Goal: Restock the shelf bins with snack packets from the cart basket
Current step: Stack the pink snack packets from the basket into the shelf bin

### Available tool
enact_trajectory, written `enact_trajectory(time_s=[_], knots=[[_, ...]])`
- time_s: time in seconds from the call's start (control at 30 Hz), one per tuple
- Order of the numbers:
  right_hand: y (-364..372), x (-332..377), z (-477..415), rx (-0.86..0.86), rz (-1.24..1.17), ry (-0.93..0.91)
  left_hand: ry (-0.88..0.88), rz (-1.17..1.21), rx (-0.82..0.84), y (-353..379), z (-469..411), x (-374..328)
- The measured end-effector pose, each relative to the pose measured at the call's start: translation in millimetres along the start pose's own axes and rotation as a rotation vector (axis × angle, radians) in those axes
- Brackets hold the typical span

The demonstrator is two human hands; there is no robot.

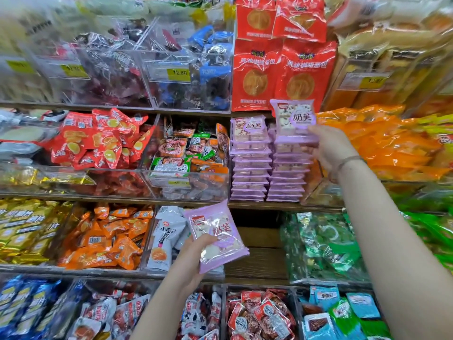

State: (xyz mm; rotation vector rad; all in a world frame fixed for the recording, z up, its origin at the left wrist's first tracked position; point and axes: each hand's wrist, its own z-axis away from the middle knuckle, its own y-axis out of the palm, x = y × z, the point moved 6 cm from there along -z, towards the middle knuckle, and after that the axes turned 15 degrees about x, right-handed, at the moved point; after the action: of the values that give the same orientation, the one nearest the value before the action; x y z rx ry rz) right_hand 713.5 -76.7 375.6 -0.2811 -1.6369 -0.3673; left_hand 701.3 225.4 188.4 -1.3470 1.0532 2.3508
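Two tall stacks of lilac snack packets (250, 163) stand side by side on the middle shelf. My right hand (331, 146) grips a lilac packet (295, 115) by its lower right corner, tilted up on top of the right stack. Lower down, my left hand (196, 251) holds another lilac packet (218, 236) in front of the shelf below, thumb over its lower front. The cart basket is out of view.
Clear bins of red (98, 138), orange (107, 236) and mixed packets (188, 148) fill the shelves to the left. Big red bread bags (282, 74) stand above the stacks. Orange bags (382, 143) and green bags (326, 246) lie to the right. A bare wooden gap (259, 253) sits under the stacks.
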Motion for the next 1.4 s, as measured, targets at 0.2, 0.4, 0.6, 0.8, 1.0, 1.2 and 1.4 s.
enact_trajectory(time_s=[0.2, 0.4, 0.6, 0.8, 1.0, 1.2, 1.4], knots=[[-8.9, -10.1, -40.6, -0.018, 0.495, 0.186, 0.019, -0.002, 0.031, 0.2, 0.0, -0.1], [-3.3, -1.4, -29.4, -0.143, 1.034, 0.149, 0.017, -0.008, 0.016, -7.4, 0.6, 4.5], [16.3, 7.9, 5.7, -0.270, 1.361, 0.028, 0.011, -0.012, 0.024, 1.3, -0.6, 5.6], [64.1, -20.8, 82.3, -0.017, 1.324, -0.159, 0.056, -0.004, 0.038, 8.6, -5.7, -1.6], [97.2, -96.6, 113.1, 0.497, 0.818, 0.177, 0.080, -0.037, 0.028, 20.9, -15.1, -9.1], [95.2, -84.5, 100.6, 0.499, 0.600, 0.113, 0.091, -0.005, 0.078, 23.1, -18.8, -18.5], [71.7, -25.0, 60.4, 0.299, 0.545, -0.010, 0.081, 0.038, 0.038, 16.7, -20.0, -32.3]])
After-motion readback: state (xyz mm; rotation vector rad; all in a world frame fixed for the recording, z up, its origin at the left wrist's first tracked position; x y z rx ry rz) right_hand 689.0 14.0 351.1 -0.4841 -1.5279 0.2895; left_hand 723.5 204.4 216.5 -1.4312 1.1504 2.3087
